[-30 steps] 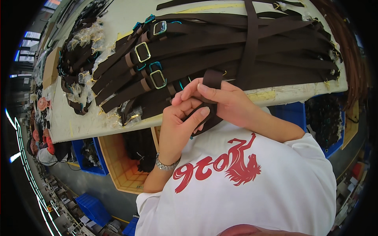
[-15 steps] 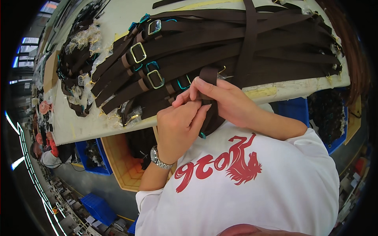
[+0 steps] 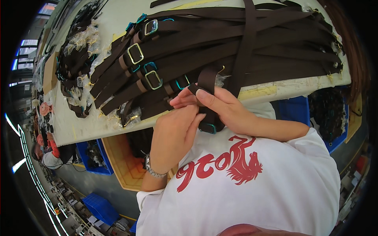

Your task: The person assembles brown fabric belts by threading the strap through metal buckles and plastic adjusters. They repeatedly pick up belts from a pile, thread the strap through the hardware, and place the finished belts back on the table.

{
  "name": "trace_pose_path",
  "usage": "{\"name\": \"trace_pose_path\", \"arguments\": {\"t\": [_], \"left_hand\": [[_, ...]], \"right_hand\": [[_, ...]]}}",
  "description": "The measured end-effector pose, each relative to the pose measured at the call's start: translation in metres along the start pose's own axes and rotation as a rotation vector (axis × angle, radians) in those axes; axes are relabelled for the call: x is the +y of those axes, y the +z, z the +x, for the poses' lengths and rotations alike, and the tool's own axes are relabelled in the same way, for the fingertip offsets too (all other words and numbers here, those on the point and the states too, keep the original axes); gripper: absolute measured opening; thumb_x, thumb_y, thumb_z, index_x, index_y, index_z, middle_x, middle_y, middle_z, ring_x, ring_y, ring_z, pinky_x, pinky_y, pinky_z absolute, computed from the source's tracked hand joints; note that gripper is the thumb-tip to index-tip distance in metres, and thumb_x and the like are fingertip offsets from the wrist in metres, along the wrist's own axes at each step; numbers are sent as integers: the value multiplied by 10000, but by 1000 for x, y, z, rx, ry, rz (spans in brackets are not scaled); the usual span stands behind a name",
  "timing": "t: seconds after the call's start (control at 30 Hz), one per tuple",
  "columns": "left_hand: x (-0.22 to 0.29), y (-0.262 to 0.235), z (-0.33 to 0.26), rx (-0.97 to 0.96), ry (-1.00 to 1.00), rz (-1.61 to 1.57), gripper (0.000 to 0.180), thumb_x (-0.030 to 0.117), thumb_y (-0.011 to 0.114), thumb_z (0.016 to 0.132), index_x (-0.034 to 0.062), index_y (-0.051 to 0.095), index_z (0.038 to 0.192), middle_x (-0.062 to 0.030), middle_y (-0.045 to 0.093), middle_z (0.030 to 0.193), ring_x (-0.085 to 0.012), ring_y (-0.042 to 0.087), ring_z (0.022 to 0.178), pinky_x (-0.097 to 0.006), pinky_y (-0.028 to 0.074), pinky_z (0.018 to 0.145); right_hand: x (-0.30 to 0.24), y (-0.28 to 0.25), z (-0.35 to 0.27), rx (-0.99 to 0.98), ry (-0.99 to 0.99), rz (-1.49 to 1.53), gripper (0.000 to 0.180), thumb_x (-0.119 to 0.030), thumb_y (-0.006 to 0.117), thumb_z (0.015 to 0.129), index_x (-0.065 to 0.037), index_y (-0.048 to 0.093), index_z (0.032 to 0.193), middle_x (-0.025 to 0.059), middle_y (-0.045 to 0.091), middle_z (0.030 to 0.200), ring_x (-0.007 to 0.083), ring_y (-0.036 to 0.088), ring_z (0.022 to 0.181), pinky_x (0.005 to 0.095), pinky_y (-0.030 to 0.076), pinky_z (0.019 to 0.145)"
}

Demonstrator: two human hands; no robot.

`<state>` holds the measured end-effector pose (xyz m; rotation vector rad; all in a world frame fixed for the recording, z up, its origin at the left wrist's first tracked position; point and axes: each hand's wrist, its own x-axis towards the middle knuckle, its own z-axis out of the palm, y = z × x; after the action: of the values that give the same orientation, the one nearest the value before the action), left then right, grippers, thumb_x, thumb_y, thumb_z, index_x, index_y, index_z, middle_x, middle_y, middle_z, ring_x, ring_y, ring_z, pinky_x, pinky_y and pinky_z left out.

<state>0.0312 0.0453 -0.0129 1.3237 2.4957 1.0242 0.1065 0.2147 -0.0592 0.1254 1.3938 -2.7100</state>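
Observation:
A dark brown belt (image 3: 206, 77) loops up from the table edge and passes between my two hands, just in front of my shirt. My right hand (image 3: 231, 110) is closed on it, thumb pressed over the strap. Close against it, my left hand (image 3: 173, 128) has its fingers bent around the lower part of the same belt; its fingertips are partly hidden. Below the fingers hangs a buckle with a teal covering (image 3: 208, 128). Many similar belts lie side by side beyond my hands, among them one with a gold-coloured buckle (image 3: 153, 80).
The pale worktable (image 3: 75, 131) carries the belts and clear plastic wrap (image 3: 132, 114). A wooden-coloured bin (image 3: 120, 173) and a blue crate (image 3: 94, 157) stand beneath its edge. Another blue crate (image 3: 301, 112) is at the right. A co-worker (image 3: 51, 157) is at the far left.
My left hand has shifted slightly left and down. The teal-covered buckle now shows below my fingers, and a strap end stands out above my right thumb.

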Motion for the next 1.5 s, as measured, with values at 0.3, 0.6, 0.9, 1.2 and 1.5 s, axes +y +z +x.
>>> {"name": "trace_pose_path", "arguments": {"t": [0.3,0.6,0.9,1.2,1.5], "left_hand": [[-15,-67,-6,-224,574,391,308,117,765,829,-5,690,1102,-67,599,883,-231,616,757,-342,523,624],[-26,-65,-43,-188,-172,-388,178,105,690,1016,2,692,872,-51,634,694,-128,537,567,-266,398,519],[2,-41,-106,212,-659,-1131,270,179,656,1057,-56,718,938,-42,645,675,-54,494,525,-229,344,481],[-16,-58,-112,-6,-301,-547,149,61,755,950,-64,771,1029,-99,745,812,-170,690,706,-292,521,649],[-26,-16,-96,57,-364,-860,307,162,665,1055,-73,685,859,-126,703,800,-217,650,751,-339,522,739]], "right_hand": [[-20,11,0,-512,332,-90,656,-564,365,1181,10,667,1080,84,725,862,109,624,687,273,514,714],[-42,23,1,-550,294,-732,303,-284,708,1055,-25,612,1179,118,751,954,230,679,808,369,549,766],[-36,22,-18,-238,-194,-851,305,-104,803,917,-40,571,1105,116,663,954,312,674,902,396,563,836],[-35,23,-27,-424,-33,-803,117,-28,763,944,14,656,920,121,730,1137,271,697,986,375,553,868],[-35,22,-23,-438,-126,-746,108,10,701,979,13,608,924,170,620,1315,290,624,1100,388,521,922]]}}
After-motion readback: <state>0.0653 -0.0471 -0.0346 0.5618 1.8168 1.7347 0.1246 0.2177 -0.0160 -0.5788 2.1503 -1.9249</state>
